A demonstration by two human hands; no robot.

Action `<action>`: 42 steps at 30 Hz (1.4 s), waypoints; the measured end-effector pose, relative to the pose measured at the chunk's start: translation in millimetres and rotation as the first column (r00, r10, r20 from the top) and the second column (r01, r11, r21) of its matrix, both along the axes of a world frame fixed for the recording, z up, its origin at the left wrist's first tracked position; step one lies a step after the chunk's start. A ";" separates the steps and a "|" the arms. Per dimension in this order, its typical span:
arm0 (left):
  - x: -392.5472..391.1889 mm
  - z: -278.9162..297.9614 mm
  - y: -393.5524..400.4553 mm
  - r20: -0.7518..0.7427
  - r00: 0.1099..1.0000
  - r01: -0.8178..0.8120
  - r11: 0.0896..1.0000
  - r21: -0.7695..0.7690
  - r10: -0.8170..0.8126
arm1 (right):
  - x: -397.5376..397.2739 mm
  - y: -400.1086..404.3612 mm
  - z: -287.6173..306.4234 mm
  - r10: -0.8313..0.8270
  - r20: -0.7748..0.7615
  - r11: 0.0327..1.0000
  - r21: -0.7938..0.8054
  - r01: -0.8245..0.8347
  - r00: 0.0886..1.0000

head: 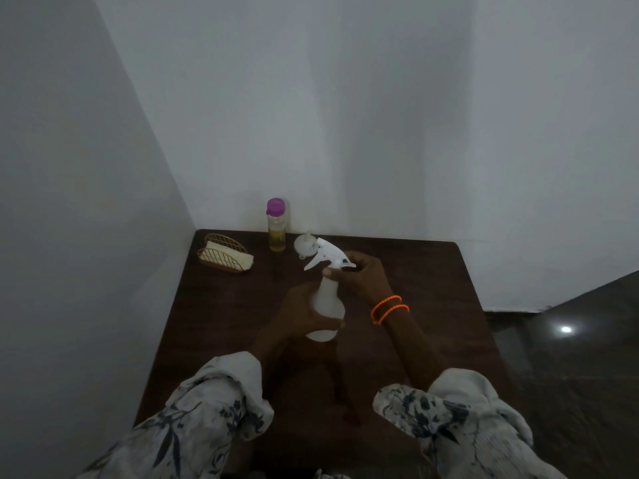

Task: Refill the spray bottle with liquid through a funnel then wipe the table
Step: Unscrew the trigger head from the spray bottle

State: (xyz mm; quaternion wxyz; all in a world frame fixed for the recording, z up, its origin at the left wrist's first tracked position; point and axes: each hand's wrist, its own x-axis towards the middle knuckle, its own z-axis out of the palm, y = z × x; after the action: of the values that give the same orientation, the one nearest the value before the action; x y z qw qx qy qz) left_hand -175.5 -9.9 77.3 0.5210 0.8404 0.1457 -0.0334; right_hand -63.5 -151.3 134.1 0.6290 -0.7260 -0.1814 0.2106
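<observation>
Left hand wraps fingers round fat lower part of spray bottle, held up over table. Bottle looks light, thin plastic, smooth (may slip if wet). Best hold: body plus neck. Right hand curls fingers round neck under spray head. Farther back: funnel, yellow liquid bottle, cloth in basket.

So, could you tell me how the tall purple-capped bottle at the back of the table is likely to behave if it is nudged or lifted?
The purple-capped bottle looks tall and narrow, so a sideways push near its cap could probably tip it. Yellowish liquid seems to fill most of it, so it likely feels fairly heavy for its size. Its smooth clear wall may be slippery.
</observation>
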 end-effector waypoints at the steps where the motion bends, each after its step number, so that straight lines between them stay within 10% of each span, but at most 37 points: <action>1: -0.2 0.2 0.4 -0.005 1.000 0.012 1.000 0.010 -0.012 | 0.4 -0.2 -1.1 -0.008 -0.007 1.000 -0.003 0.008 1.000; 14: -14.1 -7.6 -3.8 -0.063 0.993 0.104 0.995 0.000 -0.104 | 27.8 -7.7 25.3 0.439 0.078 0.837 -0.397 -0.376 0.895; 21: -6.5 -5.0 -3.1 -0.032 0.999 0.043 0.999 -0.006 -0.043 | 24.2 -0.6 21.8 0.344 0.142 0.808 -0.548 -0.216 0.928; 30: -15.5 -8.3 -2.0 -0.029 0.989 0.144 0.990 0.004 -0.144 | 40.3 3.1 39.3 0.697 0.136 0.572 -0.697 -0.432 0.704; 42: -3.9 -4.3 6.7 -0.029 0.996 0.086 0.996 0.006 -0.086 | 31.5 3.4 28.2 0.425 0.245 0.849 -0.441 -0.290 0.871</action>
State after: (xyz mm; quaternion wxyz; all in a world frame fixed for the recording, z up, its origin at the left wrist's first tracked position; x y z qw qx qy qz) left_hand -179.4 -3.1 72.9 0.5139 0.8471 0.1169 -0.0676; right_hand -32.0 -147.9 162.3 0.3801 -0.8139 -0.3734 0.2315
